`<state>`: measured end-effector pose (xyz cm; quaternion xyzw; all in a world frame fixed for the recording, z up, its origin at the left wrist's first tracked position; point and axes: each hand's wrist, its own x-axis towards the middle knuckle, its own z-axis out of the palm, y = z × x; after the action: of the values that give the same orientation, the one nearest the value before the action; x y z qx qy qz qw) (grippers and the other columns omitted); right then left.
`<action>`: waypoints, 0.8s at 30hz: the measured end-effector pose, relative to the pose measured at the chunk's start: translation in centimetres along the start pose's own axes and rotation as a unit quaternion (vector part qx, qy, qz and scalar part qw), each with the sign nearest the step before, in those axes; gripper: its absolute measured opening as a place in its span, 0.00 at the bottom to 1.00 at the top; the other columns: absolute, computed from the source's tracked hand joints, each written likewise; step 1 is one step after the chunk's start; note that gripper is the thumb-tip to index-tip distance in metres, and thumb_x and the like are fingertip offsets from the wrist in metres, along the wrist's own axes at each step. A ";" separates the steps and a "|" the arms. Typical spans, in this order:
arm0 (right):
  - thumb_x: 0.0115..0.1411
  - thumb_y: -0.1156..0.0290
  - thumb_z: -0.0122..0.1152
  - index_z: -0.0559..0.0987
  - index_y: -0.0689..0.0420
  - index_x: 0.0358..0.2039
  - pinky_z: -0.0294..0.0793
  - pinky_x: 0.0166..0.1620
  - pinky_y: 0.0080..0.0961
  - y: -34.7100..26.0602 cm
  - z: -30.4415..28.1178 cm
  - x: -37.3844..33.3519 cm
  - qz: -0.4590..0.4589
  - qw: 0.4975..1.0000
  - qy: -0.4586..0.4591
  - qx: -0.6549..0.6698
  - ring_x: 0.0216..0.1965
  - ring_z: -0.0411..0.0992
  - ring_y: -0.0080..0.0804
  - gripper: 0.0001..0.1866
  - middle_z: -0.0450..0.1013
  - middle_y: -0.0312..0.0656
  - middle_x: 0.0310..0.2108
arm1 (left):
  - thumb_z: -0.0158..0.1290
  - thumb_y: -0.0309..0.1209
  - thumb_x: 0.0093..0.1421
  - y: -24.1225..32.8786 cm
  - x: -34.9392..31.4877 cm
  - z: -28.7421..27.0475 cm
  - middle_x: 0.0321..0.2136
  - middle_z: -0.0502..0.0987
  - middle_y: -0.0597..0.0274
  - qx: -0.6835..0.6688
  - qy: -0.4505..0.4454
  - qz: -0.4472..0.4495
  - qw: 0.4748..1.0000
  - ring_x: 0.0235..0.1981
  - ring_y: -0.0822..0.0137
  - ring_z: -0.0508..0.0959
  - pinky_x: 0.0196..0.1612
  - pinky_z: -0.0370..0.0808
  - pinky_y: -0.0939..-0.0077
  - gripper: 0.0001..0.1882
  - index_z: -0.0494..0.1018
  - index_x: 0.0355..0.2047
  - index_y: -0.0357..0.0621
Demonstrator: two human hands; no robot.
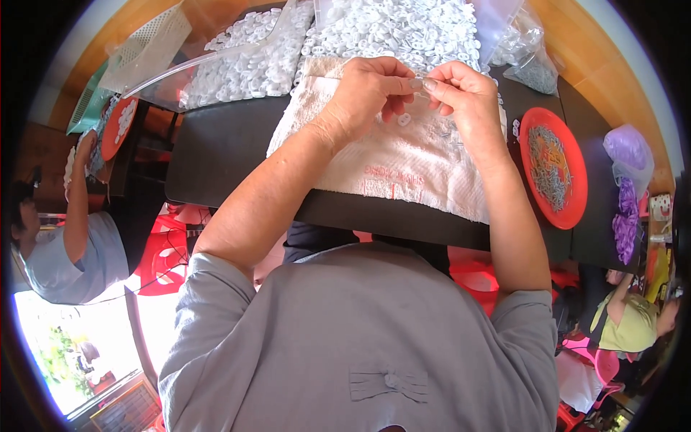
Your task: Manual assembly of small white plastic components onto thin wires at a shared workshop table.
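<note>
My left hand (367,93) and my right hand (464,97) meet over a cream towel (338,165), thumbs nearly touching. Each is closed in a pinch, with thumb against fingers. Whatever sits between the fingertips is too small and covered to name. Just below the hands, a small white plastic piece with holes (404,119) lies on the towel. Some thin metal bits (450,134) rest near my right hand. Right of the towel stands a red plate (580,194) holding many small metal pins (553,183).
Heaps of white plastic pieces (252,54) fill the back of the dark table (209,155), partly in clear containers. A clear bag (533,61) stands at the back right, a purple bag (628,155) at the far right. Another person (72,252) works at left; one (633,317) sits right.
</note>
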<state>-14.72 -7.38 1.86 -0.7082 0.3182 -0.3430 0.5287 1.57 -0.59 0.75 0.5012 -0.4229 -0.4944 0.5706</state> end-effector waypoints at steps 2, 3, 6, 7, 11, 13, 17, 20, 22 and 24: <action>0.57 0.74 0.58 0.78 0.58 0.31 0.60 0.28 0.13 0.1 0.0 0.1 -0.004 1.000 -0.004 0.012 0.24 0.67 0.15 0.03 0.71 0.30 0.22 | 0.57 0.27 0.57 -0.1 0.0 -0.1 0.21 0.75 0.61 -0.006 0.002 -0.002 1.000 0.19 0.73 0.73 0.19 0.67 0.80 0.07 0.75 0.31 0.34; 0.57 0.74 0.58 0.78 0.58 0.31 0.60 0.28 0.13 0.1 0.0 0.0 -0.004 1.000 -0.005 0.011 0.24 0.67 0.15 0.03 0.71 0.30 0.22 | 0.57 0.27 0.57 -0.2 0.1 -0.2 0.21 0.75 0.61 -0.011 0.001 -0.004 1.000 0.19 0.73 0.73 0.19 0.67 0.80 0.07 0.75 0.31 0.34; 0.58 0.73 0.58 0.78 0.59 0.31 0.60 0.28 0.14 0.0 -0.1 0.0 0.009 1.000 -0.006 0.014 0.24 0.67 0.15 0.04 0.71 0.30 0.22 | 0.56 0.25 0.57 -0.6 0.4 -0.1 0.22 0.75 0.60 -0.032 0.012 -0.004 0.999 0.18 0.72 0.73 0.19 0.66 0.80 0.06 0.75 0.31 0.33; 0.58 0.73 0.58 0.79 0.59 0.32 0.60 0.28 0.14 0.0 -0.1 0.0 0.009 1.000 -0.010 0.014 0.24 0.67 0.15 0.04 0.71 0.30 0.22 | 0.56 0.25 0.57 -0.7 0.4 -0.2 0.22 0.75 0.60 -0.032 0.013 -0.004 0.999 0.18 0.72 0.73 0.19 0.66 0.80 0.06 0.75 0.31 0.33; 0.59 0.72 0.58 0.78 0.59 0.32 0.61 0.28 0.13 -0.1 0.2 -0.1 0.013 1.000 -0.020 0.002 0.24 0.67 0.15 0.05 0.71 0.30 0.22 | 0.56 0.23 0.57 -0.7 0.3 -0.4 0.23 0.75 0.59 -0.126 0.016 -0.033 0.991 0.19 0.71 0.74 0.19 0.67 0.79 0.06 0.73 0.32 0.31; 0.59 0.72 0.58 0.78 0.59 0.33 0.61 0.28 0.13 0.1 0.2 -0.1 0.001 1.000 -0.019 -0.011 0.24 0.66 0.15 0.05 0.71 0.30 0.22 | 0.55 0.23 0.57 -0.6 0.3 -0.4 0.23 0.75 0.58 -0.156 0.009 -0.042 0.987 0.19 0.70 0.74 0.19 0.68 0.78 0.06 0.73 0.32 0.31; 0.60 0.72 0.57 0.78 0.58 0.33 0.61 0.28 0.13 0.4 0.3 -0.1 -0.027 0.998 -0.004 -0.051 0.24 0.66 0.14 0.05 0.71 0.29 0.22 | 0.56 0.24 0.57 -0.3 0.2 -0.3 0.23 0.75 0.57 -0.118 0.009 -0.037 0.992 0.19 0.70 0.74 0.19 0.68 0.78 0.06 0.73 0.32 0.32; 0.59 0.73 0.57 0.78 0.58 0.34 0.62 0.28 0.13 0.6 0.0 0.1 -0.037 0.996 0.000 -0.080 0.25 0.66 0.14 0.04 0.71 0.29 0.23 | 0.56 0.24 0.56 -0.5 0.3 -0.3 0.22 0.75 0.57 -0.080 0.013 -0.032 0.996 0.19 0.70 0.74 0.19 0.68 0.78 0.06 0.74 0.32 0.32; 0.59 0.74 0.57 0.78 0.58 0.34 0.63 0.28 0.14 0.8 0.0 0.2 -0.062 0.992 0.005 -0.106 0.25 0.67 0.14 0.04 0.72 0.30 0.23 | 0.56 0.24 0.56 -0.6 0.4 -0.3 0.22 0.75 0.58 -0.069 0.013 -0.030 0.997 0.19 0.70 0.74 0.19 0.69 0.78 0.06 0.74 0.32 0.33; 0.59 0.75 0.57 0.78 0.59 0.34 0.65 0.29 0.15 1.0 -0.1 0.2 -0.087 0.987 0.011 -0.132 0.26 0.68 0.15 0.03 0.72 0.30 0.24 | 0.56 0.25 0.56 -0.7 0.4 -0.2 0.22 0.75 0.58 -0.053 0.016 -0.014 0.998 0.19 0.71 0.74 0.19 0.68 0.79 0.06 0.74 0.31 0.34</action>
<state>-14.72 -7.86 0.92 -0.7932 0.3035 -0.3503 0.3951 1.69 -0.92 0.06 0.4840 -0.3801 -0.5162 0.5956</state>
